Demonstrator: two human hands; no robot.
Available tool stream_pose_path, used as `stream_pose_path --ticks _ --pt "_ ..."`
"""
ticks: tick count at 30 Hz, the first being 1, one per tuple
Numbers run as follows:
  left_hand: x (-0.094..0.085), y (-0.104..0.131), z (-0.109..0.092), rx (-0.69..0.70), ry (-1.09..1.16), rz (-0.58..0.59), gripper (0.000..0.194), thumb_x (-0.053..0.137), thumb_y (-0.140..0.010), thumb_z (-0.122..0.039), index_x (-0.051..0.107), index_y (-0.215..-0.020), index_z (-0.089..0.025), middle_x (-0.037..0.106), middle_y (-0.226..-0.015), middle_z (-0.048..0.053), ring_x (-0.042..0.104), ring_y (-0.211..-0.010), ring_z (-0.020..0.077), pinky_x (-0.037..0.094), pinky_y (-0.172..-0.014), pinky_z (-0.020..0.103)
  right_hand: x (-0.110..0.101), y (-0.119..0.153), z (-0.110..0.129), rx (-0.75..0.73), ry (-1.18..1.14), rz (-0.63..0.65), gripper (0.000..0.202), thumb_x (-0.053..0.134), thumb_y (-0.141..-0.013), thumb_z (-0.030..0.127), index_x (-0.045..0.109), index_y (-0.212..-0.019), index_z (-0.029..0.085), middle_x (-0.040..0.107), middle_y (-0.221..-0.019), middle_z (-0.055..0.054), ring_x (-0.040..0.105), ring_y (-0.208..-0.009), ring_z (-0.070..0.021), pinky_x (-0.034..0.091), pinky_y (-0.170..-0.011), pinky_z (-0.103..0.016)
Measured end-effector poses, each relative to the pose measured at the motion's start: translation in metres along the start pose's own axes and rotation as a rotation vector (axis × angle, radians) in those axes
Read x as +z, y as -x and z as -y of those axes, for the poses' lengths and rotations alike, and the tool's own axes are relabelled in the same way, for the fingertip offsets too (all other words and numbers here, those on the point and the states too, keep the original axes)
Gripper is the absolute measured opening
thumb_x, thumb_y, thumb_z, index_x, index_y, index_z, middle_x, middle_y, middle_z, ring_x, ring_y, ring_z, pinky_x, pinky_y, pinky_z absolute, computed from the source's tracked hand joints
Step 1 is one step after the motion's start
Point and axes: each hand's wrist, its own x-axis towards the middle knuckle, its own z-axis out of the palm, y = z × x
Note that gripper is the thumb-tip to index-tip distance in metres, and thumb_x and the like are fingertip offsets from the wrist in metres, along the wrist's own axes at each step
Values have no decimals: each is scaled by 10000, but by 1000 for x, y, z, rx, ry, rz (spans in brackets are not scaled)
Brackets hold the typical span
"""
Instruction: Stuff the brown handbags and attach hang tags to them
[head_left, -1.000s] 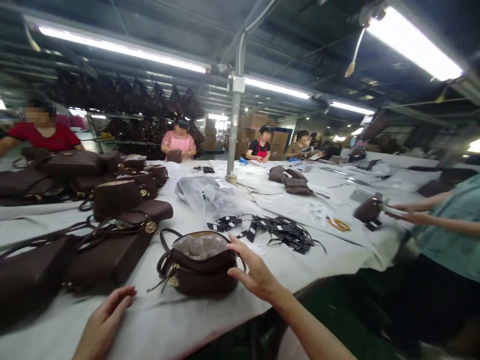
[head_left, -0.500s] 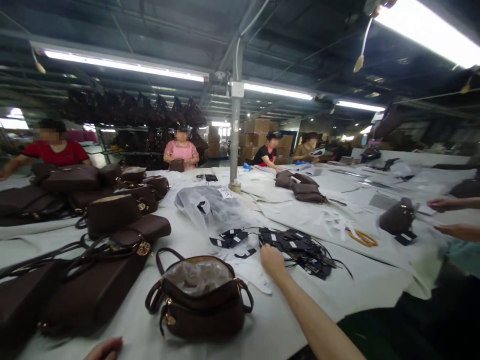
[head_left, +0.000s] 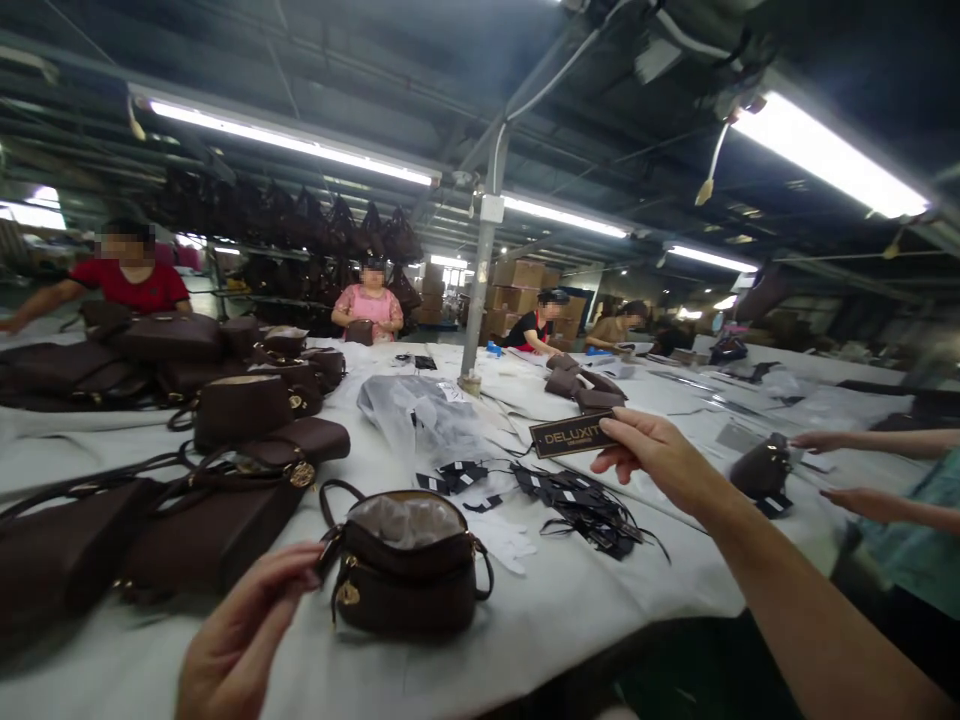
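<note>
My right hand [head_left: 652, 450] pinches a black hang tag [head_left: 568, 436] with gold lettering, raised above the table. My left hand [head_left: 244, 625] is closed at the left side of a small dark brown handbag [head_left: 409, 590], its fingertips on the bag's strap [head_left: 328, 550]. This bag stands upright with its top open, and clear plastic stuffing [head_left: 409, 520] shows inside. A gold round charm [head_left: 347, 594] hangs at its front left. Behind the bag lies a heap of black hang tags [head_left: 585, 505] with cords and white labels.
More brown handbags [head_left: 225, 520] are piled on the left of the white-covered table. A clear plastic bag [head_left: 420, 415] lies near the metal post [head_left: 480, 290]. At right, a co-worker's hands [head_left: 855, 500] are beside another brown bag [head_left: 761, 468]. Other people work across the table.
My right hand has risen from the tag heap, moving right with one tag. My left hand has come up from the bottom edge to the handbag's strap. The view has shifted slightly.
</note>
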Motion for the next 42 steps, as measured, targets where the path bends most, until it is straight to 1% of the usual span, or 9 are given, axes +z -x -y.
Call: stream_pose_path --ticks 5,11,15,22,25,28,33,38,42 --pt "79 9 -94 182 403 457 563 528 -878 -538 522 -1345 -224 424 -1495 81 361 -1367 311 304 -1107 401 35 46 33 -37 -2 179 438 639 -757 591 592 -810 158 686 -712 -62 688 -584 -179 477 -395 -198" --pt "131 32 -73 -273 951 816 585 478 -875 -608 528 -1248 -159 682 -1022 131 638 -1010 255 421 -921 423 58 79 31 -20 78 234 500 585 -762 670 599 -778 170 694 -619 -55 600 -457 -133 482 -419 -223" --pt "115 47 -53 -444 859 753 378 697 -752 -469 615 -883 -124 545 -587 -21 483 -476 85 387 -534 233 55 92 6 18 86 236 518 568 -770 689 604 -790 172 698 -648 -70 657 -567 -186 493 -439 -242" --pt "65 51 -21 -325 419 546 231 597 -784 -363 619 -811 -135 548 -584 -21 452 -497 89 343 -505 222 64 111 -68 214 117 354 526 559 -805 657 649 -858 141 721 -679 -95 620 -511 -178 532 -526 -309" --pt "61 53 -23 -186 385 462 276 621 -793 -356 642 -989 -163 660 -985 59 584 -906 179 439 -801 296 88 115 -68 197 67 408 503 549 -824 640 641 -848 146 718 -685 -91 617 -527 -176 523 -529 -301" --pt "69 55 -30 -112 558 608 505 689 -757 -364 575 -1217 -192 592 -1250 86 492 -1184 234 360 -989 347 110 112 -47 126 39 427 485 540 -841 622 634 -855 147 707 -663 -82 601 -531 -169 508 -518 -289" --pt "79 60 -20 -353 696 727 292 681 -751 -407 629 -848 -136 602 -671 -1 534 -632 116 405 -689 255 121 97 -28 46 71 318 465 537 -851 607 640 -847 153 706 -657 -79 582 -506 -160 511 -532 -295" --pt "50 55 11 -355 572 521 307 613 -787 -436 611 -784 -129 542 -574 -21 487 -568 108 384 -647 242 112 93 -53 80 139 256 501 546 -819 643 654 -826 154 707 -642 -84 574 -480 -163 523 -528 -299" --pt "21 47 20 -254 262 510 182 508 -828 -276 621 -778 -142 542 -593 -19 486 -580 112 382 -616 224 116 97 -74 142 259 445 482 533 -826 635 669 -775 176 697 -630 -66 600 -500 -171 524 -506 -276"
